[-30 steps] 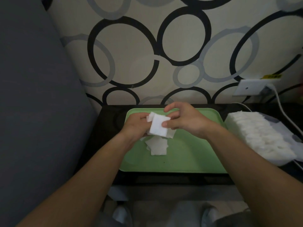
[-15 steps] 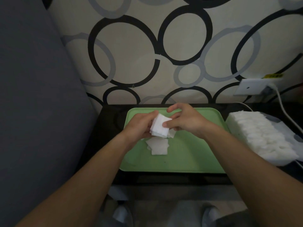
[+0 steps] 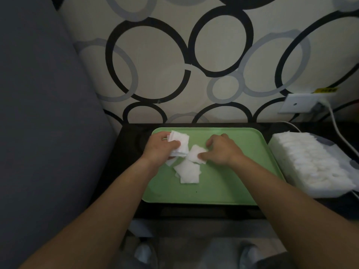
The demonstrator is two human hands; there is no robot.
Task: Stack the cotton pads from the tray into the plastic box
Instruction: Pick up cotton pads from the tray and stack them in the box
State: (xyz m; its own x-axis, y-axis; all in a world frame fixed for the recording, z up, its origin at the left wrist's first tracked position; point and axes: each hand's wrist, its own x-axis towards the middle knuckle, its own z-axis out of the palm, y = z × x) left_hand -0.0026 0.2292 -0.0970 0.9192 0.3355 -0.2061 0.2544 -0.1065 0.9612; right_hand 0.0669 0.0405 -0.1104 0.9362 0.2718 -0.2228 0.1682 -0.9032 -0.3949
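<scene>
A green tray (image 3: 223,183) lies on a dark table. My left hand (image 3: 159,148) grips a small stack of white square cotton pads (image 3: 180,142) over the tray's far left corner. Just to its right, my right hand (image 3: 221,150) is down on the tray, thumb and fingers pinching a single cotton pad (image 3: 194,153). A few loose pads (image 3: 188,172) lie on the tray in front of both hands. The plastic box (image 3: 314,164), packed with rows of white pads, stands to the right of the tray.
A grey sofa side (image 3: 44,133) rises at the left. At the back right, a white wall socket (image 3: 299,103) with a white cable (image 3: 338,133) sits behind the box. The patterned wall stands just behind the table.
My hands have parted. The left keeps the stack and has shifted left; the right has let go of it and dropped onto a loose pad on the tray.
</scene>
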